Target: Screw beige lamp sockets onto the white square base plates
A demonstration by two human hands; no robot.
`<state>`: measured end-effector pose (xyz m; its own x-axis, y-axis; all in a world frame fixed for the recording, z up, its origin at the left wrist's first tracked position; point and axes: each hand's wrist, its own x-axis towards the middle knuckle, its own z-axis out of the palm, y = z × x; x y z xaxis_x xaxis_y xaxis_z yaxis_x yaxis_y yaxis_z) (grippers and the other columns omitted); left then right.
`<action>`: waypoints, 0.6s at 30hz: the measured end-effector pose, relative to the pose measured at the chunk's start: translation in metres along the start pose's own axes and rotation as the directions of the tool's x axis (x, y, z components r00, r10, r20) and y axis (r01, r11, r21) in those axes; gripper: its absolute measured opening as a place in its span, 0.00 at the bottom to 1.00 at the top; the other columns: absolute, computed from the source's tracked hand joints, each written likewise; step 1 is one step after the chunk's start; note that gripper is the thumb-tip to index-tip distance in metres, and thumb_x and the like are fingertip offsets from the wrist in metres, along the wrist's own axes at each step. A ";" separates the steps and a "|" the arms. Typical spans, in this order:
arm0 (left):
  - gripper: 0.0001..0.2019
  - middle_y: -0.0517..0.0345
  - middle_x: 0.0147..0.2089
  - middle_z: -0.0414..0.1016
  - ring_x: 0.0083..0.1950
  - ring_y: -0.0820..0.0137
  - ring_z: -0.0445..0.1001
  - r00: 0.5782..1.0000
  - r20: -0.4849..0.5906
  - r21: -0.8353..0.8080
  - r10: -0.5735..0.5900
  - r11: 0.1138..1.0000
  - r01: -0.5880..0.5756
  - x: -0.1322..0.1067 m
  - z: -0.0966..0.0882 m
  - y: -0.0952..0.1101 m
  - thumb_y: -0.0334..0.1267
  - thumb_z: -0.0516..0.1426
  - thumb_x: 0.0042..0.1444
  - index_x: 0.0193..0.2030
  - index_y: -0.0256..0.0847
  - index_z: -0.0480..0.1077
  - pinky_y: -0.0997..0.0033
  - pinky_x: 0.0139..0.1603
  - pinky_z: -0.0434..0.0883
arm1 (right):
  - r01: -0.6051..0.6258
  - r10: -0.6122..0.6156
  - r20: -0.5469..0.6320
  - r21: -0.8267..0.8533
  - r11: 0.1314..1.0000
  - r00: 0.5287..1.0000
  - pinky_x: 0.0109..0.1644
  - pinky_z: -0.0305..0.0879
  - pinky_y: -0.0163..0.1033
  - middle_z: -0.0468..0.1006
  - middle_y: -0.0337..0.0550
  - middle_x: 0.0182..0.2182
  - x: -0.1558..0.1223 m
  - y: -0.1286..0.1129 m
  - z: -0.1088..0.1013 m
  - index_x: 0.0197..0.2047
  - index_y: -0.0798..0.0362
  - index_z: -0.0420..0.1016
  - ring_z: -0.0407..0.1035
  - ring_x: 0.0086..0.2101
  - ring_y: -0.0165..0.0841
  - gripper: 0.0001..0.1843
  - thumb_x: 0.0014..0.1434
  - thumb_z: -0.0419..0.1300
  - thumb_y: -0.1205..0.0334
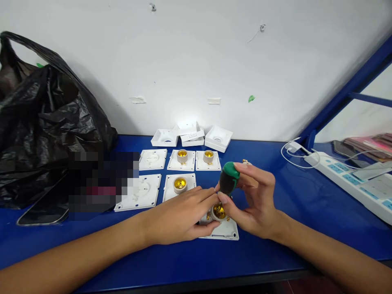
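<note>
My right hand (255, 196) is closed round a stubby screwdriver with a green and black handle (229, 178), held upright over a white square lamp-holder plate (225, 230) with a brass socket (218, 211). My left hand (180, 214) lies on that plate's left side, fingers together and pressed against the socket, steadying it. The screwdriver's tip is hidden behind my fingers.
Several more white plates with brass sockets (180, 184) lie in rows behind on the blue table (183, 261). Empty white back boxes (218, 138) stand by the wall. A black plastic bag (45, 122) and a phone (45, 210) lie left; a power strip (355, 179) lies right.
</note>
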<state>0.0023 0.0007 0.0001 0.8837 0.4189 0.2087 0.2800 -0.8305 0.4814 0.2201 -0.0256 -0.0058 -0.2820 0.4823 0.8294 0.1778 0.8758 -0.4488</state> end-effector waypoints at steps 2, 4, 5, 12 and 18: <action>0.07 0.52 0.51 0.77 0.49 0.58 0.78 1.000 0.005 0.005 0.001 1.000 -0.001 0.000 0.000 0.000 0.40 0.59 0.74 0.54 0.43 0.68 0.59 0.54 0.73 | -0.015 0.015 -0.025 0.004 1.000 1.000 0.36 0.87 0.45 0.72 0.47 0.55 0.000 0.000 0.000 0.77 0.39 0.53 0.80 0.40 0.36 0.48 0.63 0.66 0.80; 0.06 0.53 0.48 0.77 0.46 0.60 0.77 1.000 0.003 0.012 0.006 1.000 -0.006 0.000 0.000 0.000 0.41 0.59 0.74 0.51 0.42 0.68 0.59 0.52 0.73 | -0.021 0.021 -0.039 0.011 1.000 0.999 0.36 0.87 0.44 0.70 0.46 0.55 0.002 -0.002 0.001 0.77 0.40 0.54 0.80 0.40 0.36 0.48 0.62 0.66 0.80; 0.06 0.53 0.47 0.77 0.44 0.60 0.77 1.000 -0.004 0.013 0.007 1.000 -0.007 0.000 0.000 0.000 0.41 0.59 0.74 0.50 0.42 0.67 0.60 0.51 0.73 | -0.020 0.020 -0.037 0.014 1.000 0.999 0.35 0.86 0.44 0.70 0.46 0.54 0.002 -0.002 0.001 0.77 0.40 0.54 0.80 0.40 0.35 0.48 0.62 0.66 0.80; 0.07 0.54 0.44 0.76 0.42 0.61 0.76 0.999 -0.030 0.011 0.013 1.000 -0.013 -0.001 0.000 0.000 0.43 0.57 0.75 0.49 0.43 0.67 0.60 0.50 0.74 | -0.035 0.036 -0.023 0.023 0.999 0.999 0.35 0.85 0.42 0.72 0.44 0.51 0.003 0.000 0.002 0.76 0.40 0.53 0.80 0.39 0.34 0.47 0.63 0.65 0.80; 0.08 0.52 0.48 0.77 0.46 0.59 0.77 0.999 -0.030 -0.004 0.019 1.000 -0.019 -0.002 0.003 -0.002 0.42 0.58 0.74 0.54 0.43 0.68 0.59 0.53 0.75 | -0.006 0.004 -0.064 -0.032 0.999 0.998 0.34 0.84 0.39 0.69 0.45 0.54 -0.002 0.004 0.001 0.75 0.41 0.56 0.80 0.38 0.31 0.47 0.61 0.69 0.79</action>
<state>0.0012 0.0008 -0.0037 0.8775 0.4136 0.2429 0.2616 -0.8371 0.4804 0.2204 -0.0226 -0.0095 -0.2208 0.4831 0.8473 0.2097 0.8719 -0.4425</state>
